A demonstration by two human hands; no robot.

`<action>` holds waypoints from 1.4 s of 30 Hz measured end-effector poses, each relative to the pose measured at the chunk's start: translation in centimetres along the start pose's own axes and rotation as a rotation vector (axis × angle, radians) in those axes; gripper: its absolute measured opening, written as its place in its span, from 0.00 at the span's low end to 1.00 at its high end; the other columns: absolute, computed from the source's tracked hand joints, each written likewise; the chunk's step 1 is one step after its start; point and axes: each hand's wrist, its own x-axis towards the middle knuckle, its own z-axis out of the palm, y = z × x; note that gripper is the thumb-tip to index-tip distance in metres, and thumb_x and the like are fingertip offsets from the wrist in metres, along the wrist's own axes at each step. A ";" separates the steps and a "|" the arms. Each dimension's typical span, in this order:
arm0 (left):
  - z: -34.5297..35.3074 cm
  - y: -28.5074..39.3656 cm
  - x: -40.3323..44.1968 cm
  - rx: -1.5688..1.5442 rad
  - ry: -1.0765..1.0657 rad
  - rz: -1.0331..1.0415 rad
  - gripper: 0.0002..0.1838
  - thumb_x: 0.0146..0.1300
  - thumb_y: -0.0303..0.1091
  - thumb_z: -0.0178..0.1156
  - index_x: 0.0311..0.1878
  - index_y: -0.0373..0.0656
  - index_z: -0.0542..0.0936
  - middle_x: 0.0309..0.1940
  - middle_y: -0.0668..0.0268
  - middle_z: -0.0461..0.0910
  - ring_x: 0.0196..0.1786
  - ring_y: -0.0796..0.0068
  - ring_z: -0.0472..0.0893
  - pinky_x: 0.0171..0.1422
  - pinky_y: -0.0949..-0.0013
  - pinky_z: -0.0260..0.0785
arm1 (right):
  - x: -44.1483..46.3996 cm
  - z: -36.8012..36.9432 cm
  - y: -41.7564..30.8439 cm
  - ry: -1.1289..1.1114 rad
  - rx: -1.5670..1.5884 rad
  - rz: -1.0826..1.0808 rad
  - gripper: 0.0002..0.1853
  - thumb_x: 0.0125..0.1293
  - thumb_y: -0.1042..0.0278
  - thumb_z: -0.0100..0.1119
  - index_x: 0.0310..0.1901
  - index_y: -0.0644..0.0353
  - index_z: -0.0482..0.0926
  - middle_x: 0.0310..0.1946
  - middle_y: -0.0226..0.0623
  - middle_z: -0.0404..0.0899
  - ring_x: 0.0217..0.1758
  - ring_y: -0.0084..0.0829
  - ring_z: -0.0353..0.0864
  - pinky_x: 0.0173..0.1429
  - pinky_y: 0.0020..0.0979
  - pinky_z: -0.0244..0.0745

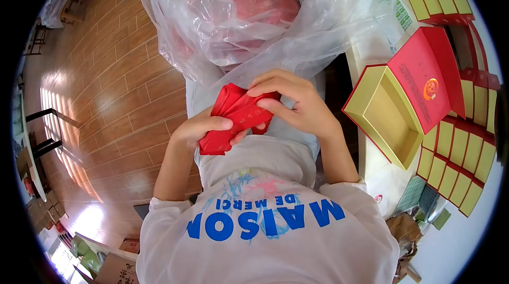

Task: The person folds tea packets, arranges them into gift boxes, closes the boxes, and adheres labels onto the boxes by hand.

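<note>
A folded bundle of red cloth [233, 117] with small gold markings is held between both hands above my lap. My left hand [204, 127] grips its lower left side, with the thumb lying across the front and the other fingers mostly behind it. At the upper right end, my right hand [289, 98] pinches the cloth between thumb and fingers. Just beyond the hands, a large clear plastic bag [196, 24] lies open with red items [260, 5] inside.
At the right, an open red box [389, 114] with a yellow-gold inside stands on a white table [376, 178]. Several red and gold boxes [461, 149] are stacked beyond it. Brown tiled floor [116, 82] spreads at the left, with a black metal frame [45, 133] at its edge.
</note>
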 end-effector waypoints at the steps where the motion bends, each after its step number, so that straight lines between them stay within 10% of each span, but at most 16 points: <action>1: -0.2 -0.2 -0.1 -0.052 -0.041 0.000 0.45 0.50 0.59 0.68 0.61 0.32 0.68 0.36 0.59 0.80 0.31 0.78 0.77 0.34 0.77 0.70 | -0.1 -0.1 0.0 0.002 0.117 0.016 0.11 0.60 0.77 0.63 0.45 0.63 0.80 0.42 0.38 0.80 0.43 0.30 0.80 0.46 0.29 0.75; 8: -2.1 -1.0 -1.1 -0.096 0.051 -0.079 0.49 0.48 0.62 0.69 0.61 0.31 0.66 0.39 0.53 0.78 0.28 0.72 0.76 0.29 0.72 0.68 | -0.4 -0.3 -0.2 0.005 0.025 0.230 0.09 0.62 0.77 0.62 0.43 0.67 0.79 0.33 0.38 0.82 0.33 0.25 0.81 0.40 0.25 0.75; 13: -5.3 -4.1 -0.6 -0.125 0.064 0.288 0.51 0.50 0.76 0.55 0.61 0.36 0.67 0.34 0.60 0.73 0.32 0.73 0.72 0.33 0.76 0.62 | -0.7 0.7 1.6 0.384 0.122 0.359 0.04 0.65 0.74 0.61 0.37 0.65 0.78 0.25 0.32 0.81 0.26 0.19 0.79 0.32 0.23 0.74; 22: -1.4 -2.0 2.5 -0.185 0.605 0.895 0.29 0.70 0.35 0.56 0.71 0.46 0.58 0.56 0.64 0.72 0.57 0.71 0.75 0.61 0.59 0.71 | -1.3 5.0 0.5 0.461 0.322 0.414 0.05 0.66 0.74 0.60 0.35 0.65 0.75 0.26 0.31 0.81 0.26 0.15 0.77 0.29 0.21 0.72; 37: -1.5 -2.8 0.8 0.148 0.624 0.910 0.30 0.61 0.29 0.64 0.63 0.44 0.62 0.42 0.62 0.73 0.49 0.68 0.74 0.58 0.61 0.68 | -0.7 4.3 -2.1 0.376 0.046 0.289 0.06 0.65 0.74 0.60 0.41 0.66 0.78 0.33 0.38 0.81 0.34 0.24 0.79 0.39 0.24 0.73; 42: -0.6 -1.6 0.0 0.584 0.609 0.887 0.28 0.54 0.15 0.58 0.60 0.38 0.68 0.42 0.59 0.77 0.47 0.70 0.77 0.54 0.69 0.71 | 1.0 4.1 -1.6 0.381 -0.195 -0.098 0.14 0.58 0.71 0.63 0.45 0.61 0.77 0.39 0.41 0.77 0.41 0.43 0.76 0.42 0.36 0.72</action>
